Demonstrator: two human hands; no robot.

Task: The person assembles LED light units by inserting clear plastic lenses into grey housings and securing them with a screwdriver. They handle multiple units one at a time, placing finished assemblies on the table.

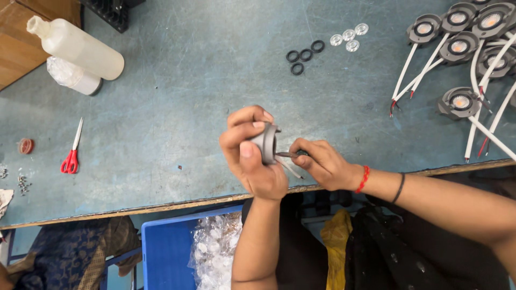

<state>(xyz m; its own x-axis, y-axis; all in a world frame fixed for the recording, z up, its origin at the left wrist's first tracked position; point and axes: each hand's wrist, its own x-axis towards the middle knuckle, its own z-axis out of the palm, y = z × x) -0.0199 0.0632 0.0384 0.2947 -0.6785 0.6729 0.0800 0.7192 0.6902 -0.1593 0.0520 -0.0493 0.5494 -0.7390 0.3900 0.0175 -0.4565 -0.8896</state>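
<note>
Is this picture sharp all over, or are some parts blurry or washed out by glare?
Head view: the hands are fairly sharp, the left hand around a grey round housing, the right hand at a thin tool; light is soft and even with faint shadows on the table; the lamp units at the right edge look slightly stretched.

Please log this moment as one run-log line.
left hand: holds grey round housing | right hand: drives thin tool into it | over blue-grey table
</note>
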